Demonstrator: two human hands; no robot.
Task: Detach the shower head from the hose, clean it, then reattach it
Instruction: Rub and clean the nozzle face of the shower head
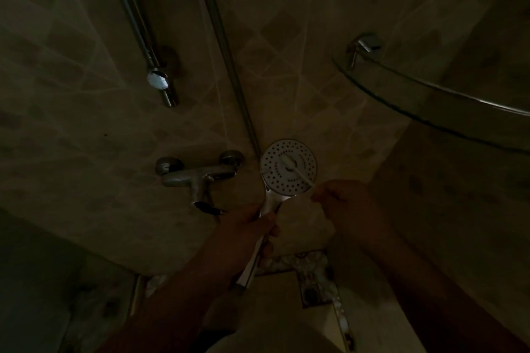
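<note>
The scene is dim. The shower head (286,178) is a round white disc with many small holes, face toward me, held upright in front of the tiled wall. My left hand (252,226) is closed around its chrome handle below the disc. My right hand (341,203) grips the white handle of a small brush (292,167), whose head rests on the middle of the disc's face. The hose (226,60) runs as a thin metal line down the wall to just behind the shower head; its end is hidden.
A chrome mixer tap (198,176) with a lever sticks out of the wall left of the shower head. A slide bar (134,20) with a bracket hangs at upper left. A glass corner shelf (430,94) juts out at right. Patterned floor tiles lie below.
</note>
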